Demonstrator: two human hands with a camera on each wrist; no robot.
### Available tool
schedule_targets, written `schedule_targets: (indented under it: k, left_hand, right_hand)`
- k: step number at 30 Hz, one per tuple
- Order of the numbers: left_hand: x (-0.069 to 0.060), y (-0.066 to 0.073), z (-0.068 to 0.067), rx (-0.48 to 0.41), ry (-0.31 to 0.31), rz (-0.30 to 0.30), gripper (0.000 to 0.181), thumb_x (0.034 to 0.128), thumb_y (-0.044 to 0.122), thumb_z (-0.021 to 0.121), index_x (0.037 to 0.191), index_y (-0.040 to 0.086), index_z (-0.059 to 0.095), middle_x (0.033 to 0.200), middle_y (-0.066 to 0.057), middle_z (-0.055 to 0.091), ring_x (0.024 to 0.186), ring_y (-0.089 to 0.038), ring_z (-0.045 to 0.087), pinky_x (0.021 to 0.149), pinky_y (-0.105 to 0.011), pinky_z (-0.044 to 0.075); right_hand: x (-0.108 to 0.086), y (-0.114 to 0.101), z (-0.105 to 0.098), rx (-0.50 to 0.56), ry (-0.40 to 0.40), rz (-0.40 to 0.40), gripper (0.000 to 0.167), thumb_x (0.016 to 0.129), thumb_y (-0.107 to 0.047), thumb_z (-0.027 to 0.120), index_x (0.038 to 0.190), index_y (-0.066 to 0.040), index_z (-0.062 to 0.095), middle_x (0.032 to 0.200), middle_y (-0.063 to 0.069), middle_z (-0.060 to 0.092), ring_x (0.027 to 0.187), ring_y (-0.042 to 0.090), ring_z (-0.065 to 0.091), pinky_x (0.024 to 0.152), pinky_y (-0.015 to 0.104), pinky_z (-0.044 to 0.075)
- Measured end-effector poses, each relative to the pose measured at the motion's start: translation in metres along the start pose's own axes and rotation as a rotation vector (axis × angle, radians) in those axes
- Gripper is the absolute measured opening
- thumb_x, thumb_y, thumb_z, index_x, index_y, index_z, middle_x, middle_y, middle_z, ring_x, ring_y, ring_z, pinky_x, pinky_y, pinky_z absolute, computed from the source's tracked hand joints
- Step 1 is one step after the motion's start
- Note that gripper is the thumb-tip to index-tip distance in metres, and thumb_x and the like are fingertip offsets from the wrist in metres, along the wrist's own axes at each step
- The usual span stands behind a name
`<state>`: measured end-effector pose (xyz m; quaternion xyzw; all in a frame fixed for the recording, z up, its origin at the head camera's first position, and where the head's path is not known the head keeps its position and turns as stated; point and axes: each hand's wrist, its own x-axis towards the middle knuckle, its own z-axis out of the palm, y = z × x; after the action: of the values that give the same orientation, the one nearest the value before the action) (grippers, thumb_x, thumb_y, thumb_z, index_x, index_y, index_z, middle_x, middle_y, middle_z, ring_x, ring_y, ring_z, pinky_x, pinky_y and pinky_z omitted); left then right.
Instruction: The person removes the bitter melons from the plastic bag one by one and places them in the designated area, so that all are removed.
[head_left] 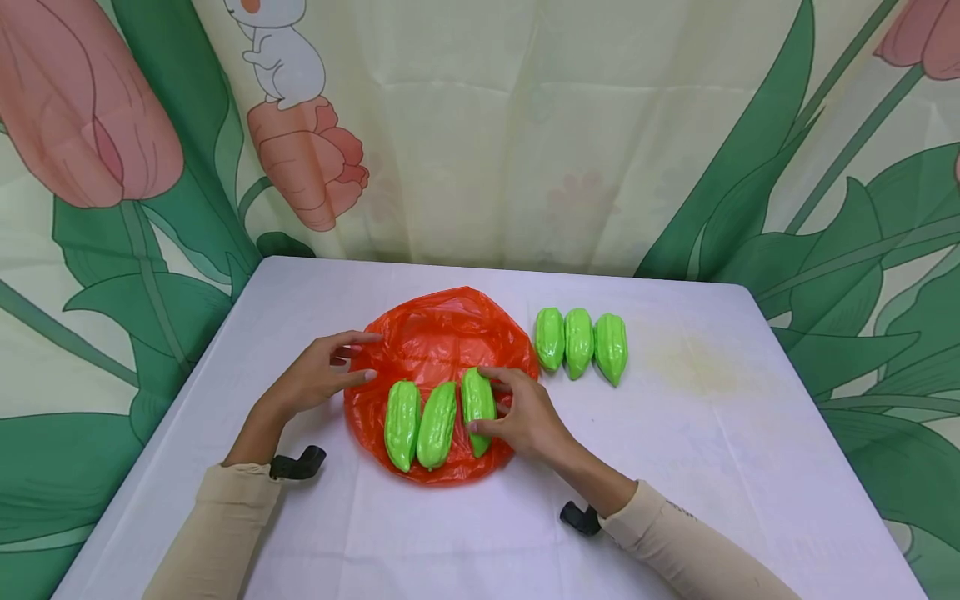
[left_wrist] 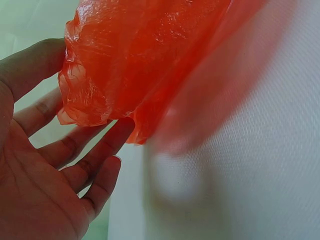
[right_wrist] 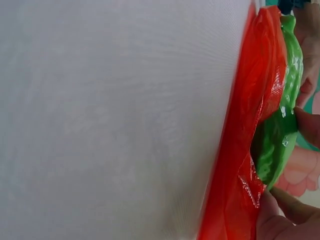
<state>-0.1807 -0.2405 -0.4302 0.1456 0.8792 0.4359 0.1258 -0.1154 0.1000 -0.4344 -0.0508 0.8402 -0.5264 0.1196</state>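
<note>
A red plastic bag (head_left: 442,333) lies spread on the table with two bright green bitter melons, the left one (head_left: 402,425) and the middle one (head_left: 437,425), side by side on it. At its right part my right hand (head_left: 525,417) holds a third bitter melon (head_left: 477,408), thumb near the lower end and fingers at the upper end. In the right wrist view this bitter melon (right_wrist: 280,135) rests against the red plastic. My left hand (head_left: 318,375) is at the bag's left edge, fingers extended; in the left wrist view its fingertips (left_wrist: 125,127) meet the crumpled rim.
Three more green bitter melons (head_left: 579,342) lie in a row on the white-covered table (head_left: 675,467), just right of the bag. Behind the table hangs a printed curtain (head_left: 480,150). A black wrist mount (head_left: 298,463) sits at the left sleeve.
</note>
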Motion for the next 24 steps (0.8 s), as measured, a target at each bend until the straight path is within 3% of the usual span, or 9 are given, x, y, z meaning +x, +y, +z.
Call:
schedule_targets:
  k: [11, 24]
  left_hand:
    - [-0.001, 0.0, 0.0, -0.005, -0.004, 0.01, 0.06, 0.0959, 0.026, 0.08, 0.151, 0.013, 0.059, 0.153, -0.019, 0.057, 0.136, -0.041, 0.054, 0.11, -0.061, 0.053]
    - [0.0, -0.002, 0.0, -0.01, -0.004, 0.008, 0.06, 0.0961, 0.025, 0.08, 0.151, 0.013, 0.058, 0.152, -0.02, 0.057, 0.136, -0.041, 0.054, 0.11, -0.061, 0.053]
  right_hand:
    - [-0.002, -0.001, -0.004, 0.09, -0.029, 0.015, 0.08, 0.079, -0.005, 0.094, 0.15, -0.018, 0.06, 0.146, 0.012, 0.061, 0.126, 0.03, 0.07, 0.095, 0.036, 0.064]
    - [-0.007, -0.008, -0.014, 0.234, -0.057, -0.015, 0.083, 0.083, -0.001, 0.089, 0.156, -0.02, 0.054, 0.155, 0.011, 0.052, 0.139, 0.037, 0.062, 0.098, 0.037, 0.061]
